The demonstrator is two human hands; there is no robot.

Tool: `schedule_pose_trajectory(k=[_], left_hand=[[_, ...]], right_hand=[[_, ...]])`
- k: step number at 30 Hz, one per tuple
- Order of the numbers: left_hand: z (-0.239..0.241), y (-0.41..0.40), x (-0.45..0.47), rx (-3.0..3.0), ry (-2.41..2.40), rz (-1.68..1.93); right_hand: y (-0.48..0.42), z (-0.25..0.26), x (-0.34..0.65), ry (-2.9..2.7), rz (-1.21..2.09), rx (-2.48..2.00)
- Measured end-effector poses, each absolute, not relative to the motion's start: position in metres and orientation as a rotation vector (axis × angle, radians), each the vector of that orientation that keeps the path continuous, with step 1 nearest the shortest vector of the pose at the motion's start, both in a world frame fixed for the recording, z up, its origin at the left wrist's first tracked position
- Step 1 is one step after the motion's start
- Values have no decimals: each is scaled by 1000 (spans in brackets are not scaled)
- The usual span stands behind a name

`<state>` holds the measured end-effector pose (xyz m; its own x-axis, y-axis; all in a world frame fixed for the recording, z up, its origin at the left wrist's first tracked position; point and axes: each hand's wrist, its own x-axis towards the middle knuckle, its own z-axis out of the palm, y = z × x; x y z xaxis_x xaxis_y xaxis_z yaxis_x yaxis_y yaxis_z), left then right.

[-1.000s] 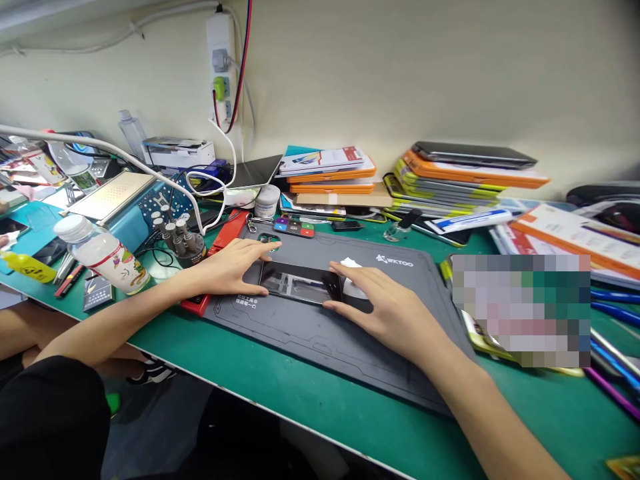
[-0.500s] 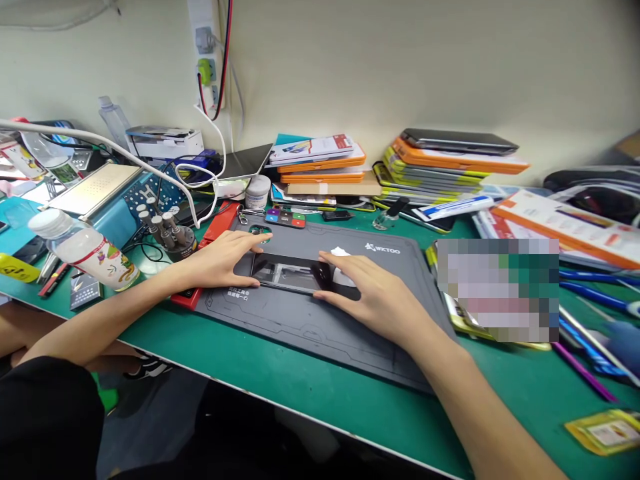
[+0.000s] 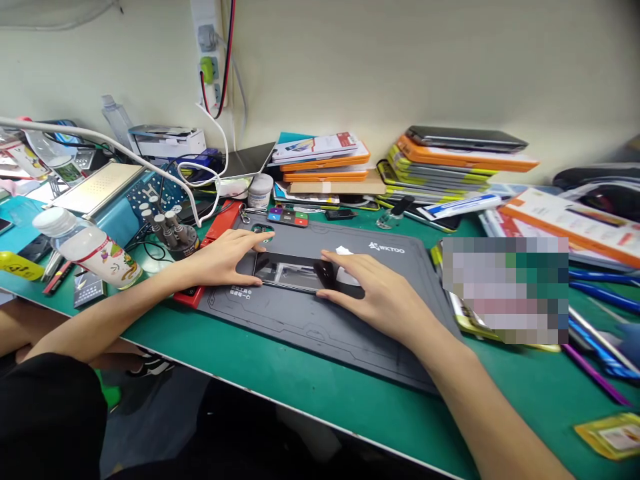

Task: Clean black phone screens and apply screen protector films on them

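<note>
Phone (image 3: pixel 293 276): flat on gray mat (image 3: pixel 310 320), frame center | left hand (image 3: pixel 225 260): thumb and fingers spread at its left end, pinch cannot be told | right hand (image 3: pixel 383 293): likewise at right end | bottle (image 3: pixel 87 250): left of frame

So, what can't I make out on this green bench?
All in the head view:
Underside of the dark phone screen: turned down towards the mat.
Anything displayed: lost in reflections.
White item: partly covered by the right hand.
Under the pixelated patch: masked.
Yellow packet: cut off by the right edge.
</note>
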<state>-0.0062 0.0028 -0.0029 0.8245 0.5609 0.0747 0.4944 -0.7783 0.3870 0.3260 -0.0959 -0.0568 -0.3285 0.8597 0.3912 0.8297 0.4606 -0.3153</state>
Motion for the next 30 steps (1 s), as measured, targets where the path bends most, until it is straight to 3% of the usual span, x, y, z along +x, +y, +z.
schedule_pose_trajectory(k=[30], left_hand=[[-9, 4, -8, 2662, 747, 309]], right_hand=[[-96, -62, 326, -2186, 95, -1400]])
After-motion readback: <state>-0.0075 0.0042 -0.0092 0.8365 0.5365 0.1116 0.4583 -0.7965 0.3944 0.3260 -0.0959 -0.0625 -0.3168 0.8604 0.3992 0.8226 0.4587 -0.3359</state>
